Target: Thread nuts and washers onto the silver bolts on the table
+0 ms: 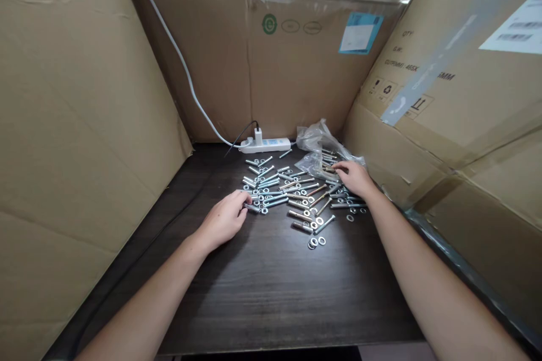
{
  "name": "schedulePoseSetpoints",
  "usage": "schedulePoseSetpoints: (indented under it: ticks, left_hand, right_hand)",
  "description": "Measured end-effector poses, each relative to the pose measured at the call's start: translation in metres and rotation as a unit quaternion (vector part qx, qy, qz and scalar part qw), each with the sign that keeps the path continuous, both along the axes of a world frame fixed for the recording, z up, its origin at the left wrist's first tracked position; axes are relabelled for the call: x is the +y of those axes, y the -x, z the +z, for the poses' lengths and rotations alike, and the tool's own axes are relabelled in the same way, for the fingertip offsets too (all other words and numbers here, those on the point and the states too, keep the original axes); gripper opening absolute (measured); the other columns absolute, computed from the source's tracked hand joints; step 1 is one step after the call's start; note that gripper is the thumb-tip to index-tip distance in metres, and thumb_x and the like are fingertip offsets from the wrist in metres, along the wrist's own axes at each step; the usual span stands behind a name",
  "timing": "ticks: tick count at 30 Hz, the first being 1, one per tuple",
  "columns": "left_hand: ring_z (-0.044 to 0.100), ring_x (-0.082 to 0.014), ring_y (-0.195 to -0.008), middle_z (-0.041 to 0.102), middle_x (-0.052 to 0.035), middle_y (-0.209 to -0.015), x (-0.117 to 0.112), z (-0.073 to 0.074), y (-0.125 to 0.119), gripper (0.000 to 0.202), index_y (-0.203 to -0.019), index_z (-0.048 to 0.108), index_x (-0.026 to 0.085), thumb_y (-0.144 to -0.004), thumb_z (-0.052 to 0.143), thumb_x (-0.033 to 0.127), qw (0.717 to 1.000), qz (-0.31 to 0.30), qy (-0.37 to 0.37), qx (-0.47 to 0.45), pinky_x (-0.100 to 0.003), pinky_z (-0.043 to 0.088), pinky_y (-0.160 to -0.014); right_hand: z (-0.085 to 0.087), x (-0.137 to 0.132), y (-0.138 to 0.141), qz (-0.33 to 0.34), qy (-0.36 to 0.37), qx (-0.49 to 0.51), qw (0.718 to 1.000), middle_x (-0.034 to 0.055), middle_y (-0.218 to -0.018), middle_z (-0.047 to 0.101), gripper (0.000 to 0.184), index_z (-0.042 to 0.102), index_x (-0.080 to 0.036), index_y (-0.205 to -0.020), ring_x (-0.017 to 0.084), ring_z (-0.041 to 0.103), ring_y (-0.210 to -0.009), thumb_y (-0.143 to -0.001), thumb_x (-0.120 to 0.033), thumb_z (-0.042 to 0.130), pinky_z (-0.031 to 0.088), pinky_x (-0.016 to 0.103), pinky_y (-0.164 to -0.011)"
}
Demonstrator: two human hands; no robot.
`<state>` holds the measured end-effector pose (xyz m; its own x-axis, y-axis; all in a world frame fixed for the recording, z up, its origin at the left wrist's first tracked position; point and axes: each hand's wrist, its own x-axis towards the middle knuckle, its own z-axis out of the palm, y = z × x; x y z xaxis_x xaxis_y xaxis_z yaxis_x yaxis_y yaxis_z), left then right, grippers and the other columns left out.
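Note:
Several silver and brass-coloured bolts with washers lie spread over the dark wooden table. My left hand rests at the left edge of the pile, its fingers curled and pinching a bolt. My right hand lies palm down on the right side of the pile, fingers stretched toward a clear plastic bag that holds more bolts. The fingertips touch bolts by the bag's mouth.
Cardboard boxes wall the table on the left, back and right. A white power strip with a plugged charger lies at the back, its white cable running up left.

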<state>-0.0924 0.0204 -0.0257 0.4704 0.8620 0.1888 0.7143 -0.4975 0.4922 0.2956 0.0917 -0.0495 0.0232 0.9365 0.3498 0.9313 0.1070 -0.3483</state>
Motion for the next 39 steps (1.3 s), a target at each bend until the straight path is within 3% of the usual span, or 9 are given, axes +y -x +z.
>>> schedulePoseSetpoints:
  ticks: [5,8,10,13,16,21,28,34,39]
  left_hand:
    - [0.052,-0.0151,-0.078,0.056,-0.0011,-0.091,-0.001,0.000,0.000,0.014,-0.090,0.054,0.021,-0.081,0.045,0.016,1.000,0.007,-0.002,0.003,-0.025,0.038,-0.065]
    - [0.053,-0.0156,-0.078,0.056,-0.0010,-0.091,0.000,-0.001,0.000,0.014,-0.090,0.054,0.021,-0.081,0.045,0.016,1.000,0.004,0.003,0.007,-0.025,0.038,-0.065]
    - [0.053,-0.0160,-0.078,0.056,-0.0011,-0.090,0.000,-0.001,0.000,0.015,-0.090,0.055,0.021,-0.080,0.045,0.016,1.000,0.004,0.004,0.008,-0.025,0.038,-0.065]
    - [0.053,-0.0164,-0.077,0.056,-0.0014,-0.089,0.000,-0.001,-0.001,0.013,-0.088,0.055,0.021,-0.080,0.047,0.016,1.000,0.005,0.000,-0.006,-0.026,0.039,-0.066]
    - [0.053,-0.0165,-0.078,0.055,-0.0013,-0.088,-0.002,-0.001,-0.001,0.012,-0.087,0.055,0.022,-0.079,0.048,0.016,1.000,0.005,-0.005,-0.012,-0.027,0.040,-0.069]
    - [0.053,-0.0159,-0.078,0.052,-0.0008,-0.089,-0.002,0.002,-0.001,0.013,-0.089,0.053,0.022,-0.081,0.046,0.017,1.000,0.008,-0.007,0.009,-0.026,0.039,-0.069]
    - [0.050,-0.0138,-0.073,0.047,0.0002,-0.088,0.001,0.009,-0.001,0.013,-0.089,0.053,0.021,-0.080,0.044,0.016,0.997,0.042,-0.037,-0.049,-0.026,0.040,-0.069]
    - [0.050,-0.0148,-0.078,0.048,-0.0017,-0.090,0.006,0.002,-0.019,0.012,-0.085,0.052,0.019,-0.079,0.044,0.014,0.992,-0.003,-0.032,-0.118,-0.027,0.042,-0.073]
    - [0.047,-0.0142,-0.074,0.047,-0.0007,-0.080,0.025,0.009,-0.016,0.010,-0.080,0.050,0.018,-0.078,0.041,0.016,0.982,0.039,-0.050,-0.181,-0.025,0.040,-0.068]
  right_hand:
    - [0.021,-0.016,0.010,-0.005,-0.032,0.006,0.999,0.0107,-0.103,0.066,0.030,0.066,-0.012,-0.101,0.020,0.058,-0.095,-0.081,-0.009,0.043,0.041,0.033,-0.089]
    - [0.045,-0.039,0.047,0.032,-0.102,0.034,0.994,0.0095,-0.099,0.065,0.030,0.064,-0.014,-0.098,0.020,0.057,-0.094,-0.083,-0.009,0.040,0.042,0.033,-0.086]
    - [0.055,-0.057,0.085,0.114,-0.113,0.045,0.986,0.0068,-0.097,0.065,0.027,0.063,-0.016,-0.097,0.019,0.057,-0.093,-0.085,-0.011,0.040,0.042,0.031,-0.085]
    - [0.054,-0.079,0.139,0.199,-0.082,0.009,0.976,0.0051,-0.091,0.064,0.020,0.063,-0.019,-0.093,0.019,0.054,-0.091,-0.085,-0.013,0.045,0.041,0.032,-0.084]
    - [0.039,-0.088,0.168,0.254,-0.047,-0.043,0.965,0.0056,-0.090,0.062,0.018,0.063,-0.019,-0.092,0.020,0.051,-0.090,-0.085,-0.014,0.047,0.040,0.032,-0.084]
    - [0.022,-0.087,0.168,0.258,-0.032,-0.074,0.963,0.0062,-0.088,0.060,0.015,0.063,-0.019,-0.093,0.020,0.051,-0.091,-0.086,-0.017,0.050,0.040,0.032,-0.083]
    - [0.020,-0.081,0.164,0.234,-0.025,-0.060,0.970,0.0058,-0.091,0.060,0.015,0.063,-0.020,-0.094,0.020,0.051,-0.091,-0.083,-0.015,0.054,0.043,0.032,-0.082]
    - [0.014,-0.080,0.168,0.232,-0.023,-0.050,0.971,0.0059,-0.090,0.059,0.014,0.065,-0.020,-0.093,0.021,0.051,-0.090,-0.083,-0.017,0.055,0.044,0.033,-0.079]
    - [0.016,-0.082,0.173,0.242,-0.023,-0.058,0.968,0.0064,-0.089,0.059,0.010,0.063,-0.019,-0.088,0.022,0.050,-0.090,-0.084,-0.018,0.053,0.044,0.034,-0.081]
